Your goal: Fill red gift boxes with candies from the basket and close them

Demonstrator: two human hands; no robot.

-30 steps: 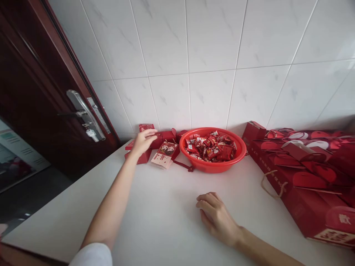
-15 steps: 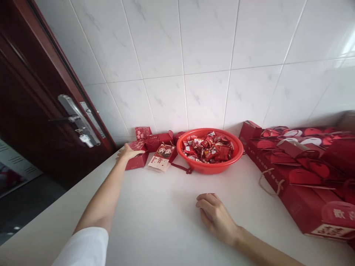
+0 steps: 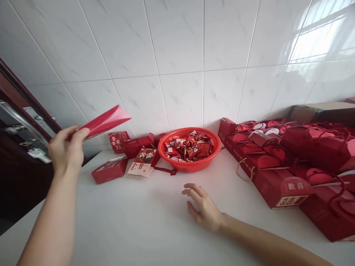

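A flat red paper piece (image 3: 107, 122) is pinched at its left end by my left hand (image 3: 68, 149), raised above the table's left side. Below and to the right of that hand lies a small red box (image 3: 109, 170). Beside it are a printed card (image 3: 141, 168), a red patterned packet (image 3: 118, 141) and a red box with a rounded tab (image 3: 138, 145). A red plastic basket (image 3: 190, 166) holds many red-wrapped candies (image 3: 191, 146). My right hand (image 3: 203, 207) hovers low in front of the basket, fingers apart and slightly curled, holding nothing.
Rows of red gift boxes (image 3: 269, 184) with rounded flaps and cord handles fill the right side of the white table (image 3: 138, 229). A cardboard box (image 3: 318, 111) stands behind them. A tiled wall (image 3: 183, 99) rises at the back, with a door handle (image 3: 24, 125) at the left.
My left hand has lifted off the small box at the left with the flat red piece in its fingers. The view has turned right. My right hand's fingers are more spread.
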